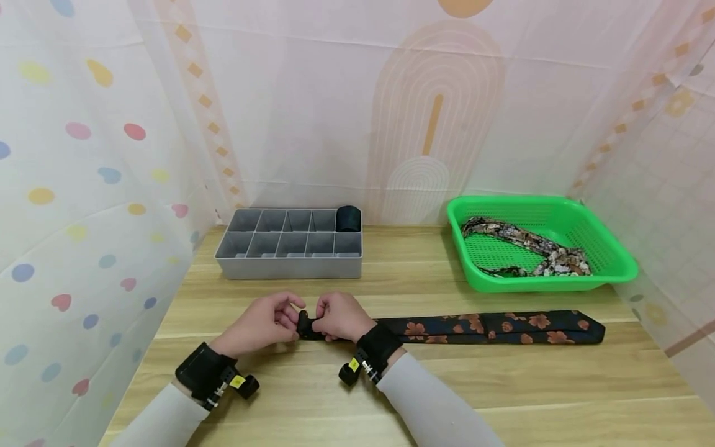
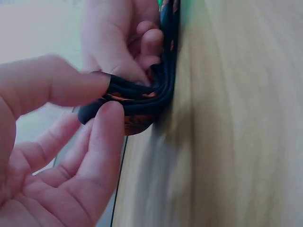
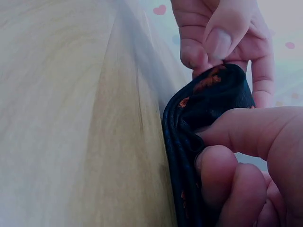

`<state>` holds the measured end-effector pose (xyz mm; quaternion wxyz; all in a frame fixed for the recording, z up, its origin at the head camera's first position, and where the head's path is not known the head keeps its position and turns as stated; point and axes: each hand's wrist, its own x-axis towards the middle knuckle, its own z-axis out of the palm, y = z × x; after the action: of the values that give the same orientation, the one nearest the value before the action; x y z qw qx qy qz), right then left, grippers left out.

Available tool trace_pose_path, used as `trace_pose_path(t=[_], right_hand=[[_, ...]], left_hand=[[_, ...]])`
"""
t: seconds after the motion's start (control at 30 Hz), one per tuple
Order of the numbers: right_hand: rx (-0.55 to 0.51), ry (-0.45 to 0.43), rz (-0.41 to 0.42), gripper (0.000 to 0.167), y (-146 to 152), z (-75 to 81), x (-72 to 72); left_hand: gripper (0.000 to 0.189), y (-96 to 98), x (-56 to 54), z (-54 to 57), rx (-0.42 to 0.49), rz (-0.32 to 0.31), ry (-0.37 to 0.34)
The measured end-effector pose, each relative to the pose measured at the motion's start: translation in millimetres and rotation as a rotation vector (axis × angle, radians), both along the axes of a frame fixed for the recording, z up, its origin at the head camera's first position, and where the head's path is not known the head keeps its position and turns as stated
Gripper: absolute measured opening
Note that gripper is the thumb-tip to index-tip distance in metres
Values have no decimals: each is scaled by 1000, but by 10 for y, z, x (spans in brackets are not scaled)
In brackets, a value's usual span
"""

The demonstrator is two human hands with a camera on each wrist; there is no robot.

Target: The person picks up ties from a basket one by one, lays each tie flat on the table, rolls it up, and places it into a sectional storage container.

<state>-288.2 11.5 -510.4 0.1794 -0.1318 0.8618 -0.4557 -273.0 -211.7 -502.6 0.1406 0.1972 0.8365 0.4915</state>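
Observation:
A dark necktie [image 1: 536, 328] with orange-brown flowers lies stretched across the table, its pointed wide end to the right. Its left end is folded over on itself in layers between the two hands. My left hand [image 1: 262, 324] pinches the folded end [image 2: 135, 94] between thumb and fingertip, as the left wrist view shows. Close beside it, my right hand [image 1: 342, 315] grips the layers with thumb and curled fingers; in the right wrist view the thumb presses into the fold [image 3: 215, 97]. The inside of the fold is partly hidden by the fingers.
Behind the hands stands a grey divided box [image 1: 290, 268], with a dark rolled cloth [image 1: 349, 220] in its back right compartment. At the back right, a green basket [image 1: 550, 284] holds a crumpled patterned cloth strip [image 1: 516, 239]. A printed curtain [image 1: 313, 112] hangs behind the wooden table [image 1: 313, 410].

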Motion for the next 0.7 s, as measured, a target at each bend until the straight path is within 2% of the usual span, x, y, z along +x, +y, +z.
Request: trace_pose_path(t=[0.13,0.27,0.37,0.47,0.57,0.7], right_hand=[[-34,-12,-3,20,3,5,-4],[-93,-42,77,16,70,-15,-46],[-209,-162,184,23,166,-22,-108],[-331,-324,243,38,259,8,-153],[-360,-367,229,34,305,58,-161],[-285,-308,162,16,300,110,-128]], left_hand=[[39,59,1,-12,21,31,17],[29,125,-4,-18,-13,36,60],[26,182,-17,-23,-50,10,98],[25,233,-34,-23,-80,-10,111],[22,269,-55,-24,-85,-19,87],[22,286,-86,-36,-84,-28,45]])
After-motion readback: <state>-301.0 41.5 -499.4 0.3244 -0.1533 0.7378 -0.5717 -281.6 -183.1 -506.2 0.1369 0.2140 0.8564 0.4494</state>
